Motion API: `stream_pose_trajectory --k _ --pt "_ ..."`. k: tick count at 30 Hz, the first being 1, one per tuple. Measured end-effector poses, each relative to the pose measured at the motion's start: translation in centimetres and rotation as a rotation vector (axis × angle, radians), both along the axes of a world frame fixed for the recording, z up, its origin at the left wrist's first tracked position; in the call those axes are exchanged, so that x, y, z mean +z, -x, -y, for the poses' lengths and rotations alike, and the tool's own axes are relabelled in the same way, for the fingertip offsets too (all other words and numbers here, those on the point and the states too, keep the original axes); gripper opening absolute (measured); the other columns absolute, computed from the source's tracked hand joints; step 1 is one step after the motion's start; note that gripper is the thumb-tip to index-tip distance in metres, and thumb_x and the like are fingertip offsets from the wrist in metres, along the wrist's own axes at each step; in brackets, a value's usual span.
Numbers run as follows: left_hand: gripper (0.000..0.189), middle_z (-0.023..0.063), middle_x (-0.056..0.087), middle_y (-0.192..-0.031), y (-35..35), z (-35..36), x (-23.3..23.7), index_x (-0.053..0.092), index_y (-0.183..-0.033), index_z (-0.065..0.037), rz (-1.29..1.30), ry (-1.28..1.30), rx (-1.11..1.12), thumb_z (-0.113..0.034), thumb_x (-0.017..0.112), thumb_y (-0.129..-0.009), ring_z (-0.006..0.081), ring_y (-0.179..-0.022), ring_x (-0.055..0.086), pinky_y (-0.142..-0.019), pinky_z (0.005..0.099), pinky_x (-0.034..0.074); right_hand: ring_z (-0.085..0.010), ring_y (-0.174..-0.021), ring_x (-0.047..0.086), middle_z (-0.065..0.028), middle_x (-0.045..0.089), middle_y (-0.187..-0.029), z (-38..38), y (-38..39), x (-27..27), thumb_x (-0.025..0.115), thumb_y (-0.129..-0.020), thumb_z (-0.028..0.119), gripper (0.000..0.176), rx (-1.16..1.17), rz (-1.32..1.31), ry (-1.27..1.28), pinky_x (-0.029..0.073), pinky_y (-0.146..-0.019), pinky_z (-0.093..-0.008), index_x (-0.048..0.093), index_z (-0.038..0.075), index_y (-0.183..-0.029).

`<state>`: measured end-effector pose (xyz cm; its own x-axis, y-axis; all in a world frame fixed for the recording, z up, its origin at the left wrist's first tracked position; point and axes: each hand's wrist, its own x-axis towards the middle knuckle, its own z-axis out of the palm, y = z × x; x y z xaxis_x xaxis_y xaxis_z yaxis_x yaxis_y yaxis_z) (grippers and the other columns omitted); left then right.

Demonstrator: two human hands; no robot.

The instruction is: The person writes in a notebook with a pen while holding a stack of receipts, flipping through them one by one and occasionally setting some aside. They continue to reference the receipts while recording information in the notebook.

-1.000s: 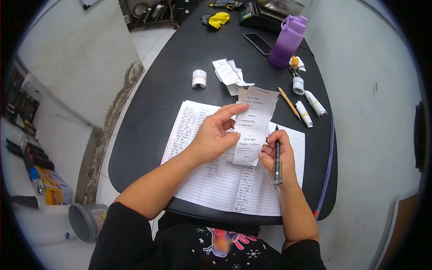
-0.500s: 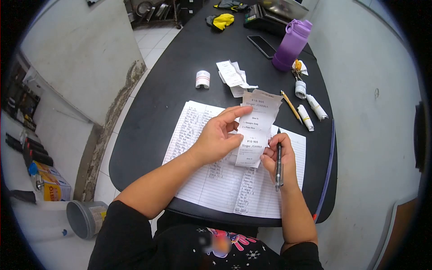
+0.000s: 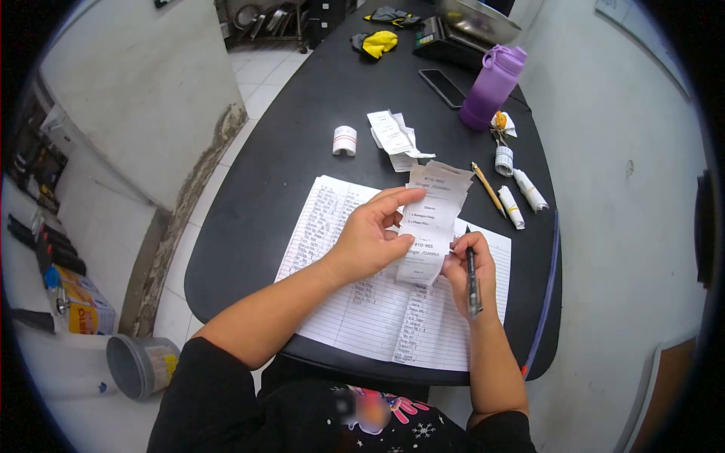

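Printed paper receipts (image 3: 432,219) are held up over an open lined notebook (image 3: 355,332) with handwritten columns. My left hand (image 3: 370,234) grips their left edge, thumb and fingers closed on the paper. At the lower right of the slips is my right hand (image 3: 473,275), closed around a black pen (image 3: 473,279) whose tip points up and away from me. Its fingertips also meet the edge of the receipts. Behind them lie more loose receipts (image 3: 394,136) and a curled paper slip (image 3: 344,140).
Right of the notebook lie a yellowish pen (image 3: 488,190), rolled papers (image 3: 530,190) and a purple bottle (image 3: 495,87). Farther back are a phone (image 3: 442,88), yellow-grey gloves (image 3: 375,44) and a scale (image 3: 445,47). A wall (image 3: 627,189) runs close along the right; a grey bucket (image 3: 140,368) stands at lower left.
The view has shifted slightly, so the table items sit a little lower. My hands keep nearly the same hold on the receipts and pen; the slips tilt slightly.
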<state>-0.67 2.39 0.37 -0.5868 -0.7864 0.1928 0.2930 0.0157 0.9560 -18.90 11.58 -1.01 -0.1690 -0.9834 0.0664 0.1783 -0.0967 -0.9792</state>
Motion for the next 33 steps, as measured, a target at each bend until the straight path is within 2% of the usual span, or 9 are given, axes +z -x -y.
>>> stream_pose_trajectory --k 3,5,6,9,12,16,20,25,33 --pt "0.061 0.0103 0.038 -0.138 0.0 -0.2 0.5 0.046 -0.133 0.001 0.063 0.029 0.021 0.014 0.057 -0.075 0.0216 -0.119 0.05 -0.096 0.0305 0.051 -0.0123 -0.072 0.061 -0.0149 0.062 -0.095 0.7 -0.1 0.8 0.051 -0.093 0.016 0.015 -0.156 0.028 0.007 0.05 -0.061 -0.0237 0.042 0.007 -0.1" --pt "0.06 0.0102 0.039 -0.138 0.0 -0.3 0.5 0.047 -0.132 0.001 0.09 0.049 0.037 0.014 0.057 -0.074 0.0211 -0.117 0.051 -0.094 0.0291 0.052 -0.015 -0.071 0.063 -0.0188 0.063 -0.098 0.8 0.6 1.7 0.044 -0.099 0.032 0.026 -0.237 0.072 0.011 0.053 -0.06 -0.0264 0.043 0.006 -0.103" --pt "0.059 0.0101 0.039 -0.138 0.1 -0.3 0.1 0.048 -0.131 0.0 0.09 0.059 0.046 0.013 0.057 -0.074 0.0207 -0.116 0.052 -0.093 0.0283 0.053 -0.0149 -0.067 0.061 -0.0156 0.063 -0.089 0.6 2.2 1.2 0.03 -0.101 0.046 0.045 -0.231 0.014 0.002 0.051 -0.059 -0.0274 0.044 0.004 -0.109" --pt "0.059 0.0099 0.04 -0.137 0.2 -0.4 0.0 0.05 -0.13 -0.003 0.123 0.098 0.073 0.012 0.057 -0.074 0.0187 -0.111 0.054 -0.09 0.0251 0.054 -0.0132 -0.058 0.056 -0.0095 0.059 -0.077 0.0 4.1 3.1 0.034 -0.101 0.044 0.049 -0.315 0.222 0.051 0.048 -0.055 -0.0271 0.056 0.001 -0.099" --pt "0.058 0.0109 0.042 -0.133 0.3 -0.6 0.6 0.049 -0.13 -0.002 0.098 0.114 0.07 0.011 0.056 -0.074 0.0187 -0.11 0.054 -0.089 0.0269 0.055 -0.0123 -0.054 0.053 -0.0071 0.058 -0.073 0.0 4.6 3.4 0.038 -0.1 0.041 0.047 -0.391 0.124 -0.004 0.047 -0.052 -0.026 0.06 0.001 -0.09" --pt "0.057 0.0109 0.043 -0.132 0.3 -0.8 0.4 0.05 -0.13 -0.001 0.191 0.151 0.061 0.01 0.056 -0.074 0.0184 -0.109 0.054 -0.089 0.0271 0.055 -0.0091 -0.051 0.051 -0.0047 0.056 -0.065 -0.1 5.5 1.0 0.062 -0.092 0.024 0.025 -0.31 0.106 -0.109 0.043 -0.046 -0.0233 0.052 0.007 -0.077" --pt "0.056 0.0098 0.046 -0.131 0.3 -0.9 0.1 0.055 -0.128 -0.006 0.196 0.148 0.086 0.008 0.058 -0.074 0.0149 -0.102 0.053 -0.082 0.0242 0.054 -0.0088 -0.048 0.048 -0.0041 0.054 -0.061 -0.9 6.1 -0.2 0.07 -0.083 0.006 0.022 -0.349 0.054 -0.186 0.04 -0.044 -0.0224 0.05 0.008 -0.074" --pt "0.059 0.0101 0.046 -0.131 0.4 -0.9 0.5 0.052 -0.129 -0.002 0.22 0.116 0.051 0.012 0.056 -0.072 0.0159 -0.106 0.053 -0.086 0.0251 0.055 -0.0091 -0.047 0.048 -0.0041 0.054 -0.06 -2.6 6.6 -1.5 0.068 -0.083 0.003 0.024 -0.394 -0.059 -0.127 0.037 -0.044 -0.0223 0.049 0.007 -0.07" --pt "0.058 0.007 0.048 -0.128 0.7 -0.9 0.1 0.055 -0.127 -0.005 0.14 0.058 0.077 0.01 0.056 -0.071 0.0108 -0.093 0.048 -0.078 0.0203 0.052 -0.0057 -0.046 0.046 -0.0009 0.053 -0.055 -2.7 6.0 -1.4 0.065 -0.083 0.004 0.026 -0.453 -0.309 -0.151 0.035 -0.043 -0.0214 0.048 0.006 -0.063"
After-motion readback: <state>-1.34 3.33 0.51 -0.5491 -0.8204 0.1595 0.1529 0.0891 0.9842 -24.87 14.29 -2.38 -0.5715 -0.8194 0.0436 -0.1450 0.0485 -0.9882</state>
